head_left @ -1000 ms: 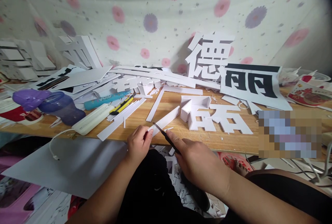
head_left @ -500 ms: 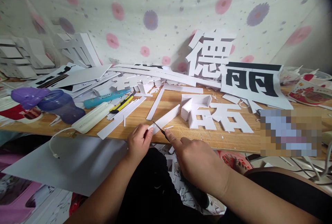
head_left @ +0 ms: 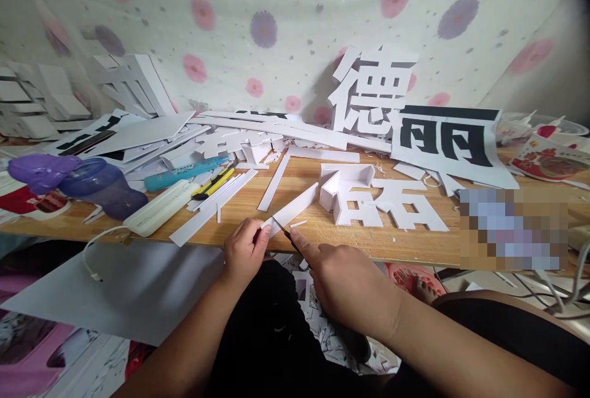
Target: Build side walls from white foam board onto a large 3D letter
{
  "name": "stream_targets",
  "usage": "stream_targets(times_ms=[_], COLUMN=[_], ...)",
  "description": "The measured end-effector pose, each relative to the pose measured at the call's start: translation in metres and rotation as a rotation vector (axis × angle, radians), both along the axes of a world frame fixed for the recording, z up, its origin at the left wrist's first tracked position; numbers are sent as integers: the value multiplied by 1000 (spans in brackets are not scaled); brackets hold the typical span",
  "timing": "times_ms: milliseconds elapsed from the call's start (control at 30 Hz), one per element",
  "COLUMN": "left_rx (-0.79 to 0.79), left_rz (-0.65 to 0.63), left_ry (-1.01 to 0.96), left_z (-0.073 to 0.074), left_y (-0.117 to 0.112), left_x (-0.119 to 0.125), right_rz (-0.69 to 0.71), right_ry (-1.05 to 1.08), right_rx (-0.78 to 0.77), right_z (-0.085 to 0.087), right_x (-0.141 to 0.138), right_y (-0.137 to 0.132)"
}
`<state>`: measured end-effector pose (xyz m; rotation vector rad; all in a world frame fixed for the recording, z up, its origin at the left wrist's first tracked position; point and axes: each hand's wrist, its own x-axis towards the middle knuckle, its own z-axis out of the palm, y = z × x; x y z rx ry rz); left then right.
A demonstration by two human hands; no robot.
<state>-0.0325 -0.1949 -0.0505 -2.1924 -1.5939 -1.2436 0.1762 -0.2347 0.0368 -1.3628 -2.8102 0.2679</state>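
Observation:
A white foam-board strip (head_left: 297, 204) lies slantwise at the table's front edge. My left hand (head_left: 246, 247) pinches its near end between thumb and fingers. In my right hand (head_left: 348, 281) is a dark, thin-bladed knife (head_left: 282, 228), the index finger stretched along it. The blade lies across the strip, close to my left thumb; how deep it sits I cannot tell. A small white sliver (head_left: 298, 223) rests beside the blade. Just right of the strip's far end stands a white cut-out character (head_left: 359, 210), with upright walls fixed on its left part.
Left of my hands are a yellow utility knife (head_left: 214, 183), a white power bank (head_left: 159, 209) with a cable, a blue tube (head_left: 184, 174) and a purple bottle (head_left: 104, 186). Foam-board scraps (head_left: 271, 128) pile behind. A raised white character (head_left: 373, 91) leans at the wall beside a printed sheet (head_left: 447, 140).
The view has shifted slightly, so everything sits a little further left and higher. Both hands keep their hold, and the blade stays across the strip at nearly the same place.

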Motion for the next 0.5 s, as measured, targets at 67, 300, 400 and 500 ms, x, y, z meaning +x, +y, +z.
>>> stream_targets(times_ms=[67,300,400,500], left_rx=[1,17,23,26], left_rz=[4,5,2,1], left_ry=[2,5,3,-2], left_z=[0,-1,-2,-3], left_y=[0,0,0,1], left_x=[0,0,0,-1], right_rz=[-5,1,-4,0], right_ry=[5,30,19,19], right_rx=[-18,-61,-74,-89], right_z=[-1,-3,-6,-8], right_x=[0,0,-1,-1], right_y=[0,0,1,3])
